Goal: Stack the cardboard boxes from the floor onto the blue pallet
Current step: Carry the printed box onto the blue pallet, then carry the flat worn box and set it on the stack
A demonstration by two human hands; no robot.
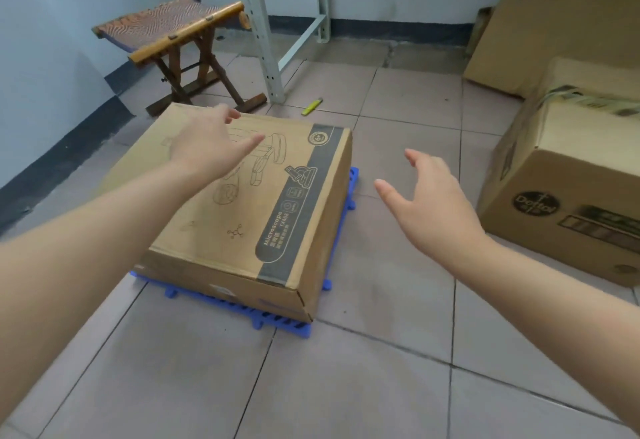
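Note:
A flat cardboard box printed "Microscope" (pixel 277 203) lies on the blue pallet (pixel 277 321), which shows only along the box's near and right edges. My left hand (pixel 207 144) hovers over the box's far left part, fingers apart, holding nothing. To the right of the box, my right hand (pixel 429 203) is open above the floor tiles, empty. A cardboard box with a dark round logo (pixel 568 196) stands on the floor at the right. Behind it a taller cardboard box (pixel 561 16) rises along the right edge.
A wooden folding stool (pixel 180 44) stands at the back left near the wall. A grey metal rack frame (pixel 266 40) stands behind the pallet. A yellow marker-like object (pixel 311 106) lies on the tiles beside the rack foot.

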